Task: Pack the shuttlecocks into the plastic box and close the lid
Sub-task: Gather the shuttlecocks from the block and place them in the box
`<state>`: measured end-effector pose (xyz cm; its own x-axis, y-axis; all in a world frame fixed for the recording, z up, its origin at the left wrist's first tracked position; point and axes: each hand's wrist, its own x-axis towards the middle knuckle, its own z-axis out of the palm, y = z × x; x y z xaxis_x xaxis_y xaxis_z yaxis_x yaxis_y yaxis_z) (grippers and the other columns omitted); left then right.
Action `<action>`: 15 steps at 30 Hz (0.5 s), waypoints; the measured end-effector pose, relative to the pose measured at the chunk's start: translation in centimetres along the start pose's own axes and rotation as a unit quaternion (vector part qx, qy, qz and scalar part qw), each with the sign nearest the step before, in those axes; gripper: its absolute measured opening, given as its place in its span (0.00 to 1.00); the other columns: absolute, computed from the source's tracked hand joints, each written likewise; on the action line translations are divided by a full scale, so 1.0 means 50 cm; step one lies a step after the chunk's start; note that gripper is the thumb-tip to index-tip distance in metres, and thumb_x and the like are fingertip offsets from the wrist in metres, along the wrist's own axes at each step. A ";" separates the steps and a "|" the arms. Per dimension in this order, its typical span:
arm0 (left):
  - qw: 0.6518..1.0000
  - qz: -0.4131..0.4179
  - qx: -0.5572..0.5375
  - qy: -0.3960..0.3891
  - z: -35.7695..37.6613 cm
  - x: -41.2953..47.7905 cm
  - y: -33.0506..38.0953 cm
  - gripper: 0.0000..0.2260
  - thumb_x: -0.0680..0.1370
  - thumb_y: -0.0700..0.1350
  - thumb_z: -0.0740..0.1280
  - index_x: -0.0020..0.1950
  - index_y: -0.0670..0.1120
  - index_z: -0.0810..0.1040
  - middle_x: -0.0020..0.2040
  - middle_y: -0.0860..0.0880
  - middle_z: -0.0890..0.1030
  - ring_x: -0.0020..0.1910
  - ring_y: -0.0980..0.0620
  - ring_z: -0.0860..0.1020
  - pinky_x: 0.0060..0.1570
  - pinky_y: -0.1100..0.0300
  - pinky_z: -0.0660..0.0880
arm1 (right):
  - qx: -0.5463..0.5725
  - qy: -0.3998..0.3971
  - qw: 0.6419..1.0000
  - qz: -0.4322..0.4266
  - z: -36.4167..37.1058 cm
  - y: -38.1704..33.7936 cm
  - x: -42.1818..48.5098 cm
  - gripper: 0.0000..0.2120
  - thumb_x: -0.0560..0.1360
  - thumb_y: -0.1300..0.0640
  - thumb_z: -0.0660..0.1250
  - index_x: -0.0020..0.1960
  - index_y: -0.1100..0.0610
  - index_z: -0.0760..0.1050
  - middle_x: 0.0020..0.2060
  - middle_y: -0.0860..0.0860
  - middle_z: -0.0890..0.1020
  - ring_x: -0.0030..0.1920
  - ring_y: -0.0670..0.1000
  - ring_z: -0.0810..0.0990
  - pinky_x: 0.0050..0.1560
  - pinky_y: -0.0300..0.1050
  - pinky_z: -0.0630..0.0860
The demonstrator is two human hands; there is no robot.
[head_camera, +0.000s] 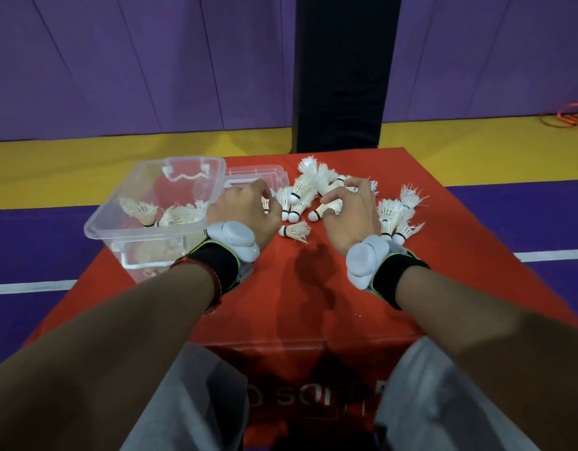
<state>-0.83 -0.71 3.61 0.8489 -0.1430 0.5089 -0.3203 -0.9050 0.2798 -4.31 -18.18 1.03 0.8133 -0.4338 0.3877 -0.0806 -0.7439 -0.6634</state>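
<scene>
Now both hands curl over loose shuttlecocks (pixel 300 193): left hand (pixel 245 209) grip unclear, right hand (pixel 349 213) clamped on one.

Shuttlecocks in the plastic box (pixel 112 222): about 3 (pixel 141 211)
Shuttlecocks right of the box: about 15 (pixel 294 231)
Lids: 1 (pixel 265 174)
Hands: 2 (pixel 245 209) (pixel 349 216)
</scene>
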 end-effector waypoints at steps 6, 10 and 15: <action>0.999 0.021 0.006 -0.046 0.076 0.004 0.016 0.13 0.72 0.58 0.59 0.50 0.54 0.76 0.38 0.53 0.82 0.43 0.45 0.81 0.40 0.55 0.75 | 0.013 0.003 1.000 0.009 0.024 0.059 0.001 0.11 0.72 0.62 0.65 0.49 0.49 0.80 0.66 0.46 0.67 0.67 0.48 0.68 0.44 0.45 0.74; 0.998 0.025 -0.006 -0.060 0.127 -0.006 0.011 0.12 0.71 0.58 0.60 0.49 0.55 0.74 0.40 0.54 0.81 0.44 0.46 0.79 0.38 0.55 0.75 | -0.008 -0.007 0.999 0.041 0.041 0.115 -0.007 0.11 0.73 0.60 0.65 0.51 0.48 0.79 0.66 0.45 0.66 0.67 0.47 0.68 0.40 0.42 0.69; 0.996 0.026 -0.012 -0.080 0.168 -0.010 0.020 0.14 0.73 0.56 0.62 0.56 0.55 0.75 0.50 0.54 0.80 0.52 0.47 0.77 0.42 0.53 0.76 | -0.021 0.005 0.996 0.081 0.062 0.171 0.000 0.12 0.72 0.61 0.65 0.51 0.49 0.79 0.63 0.47 0.68 0.66 0.49 0.68 0.42 0.44 0.72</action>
<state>1.92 -4.92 -3.20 0.8865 -0.2533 0.3872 -0.3739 -0.8851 0.2771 -3.22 -22.96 -6.63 0.7818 -0.5553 0.2837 -0.2349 -0.6838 -0.6908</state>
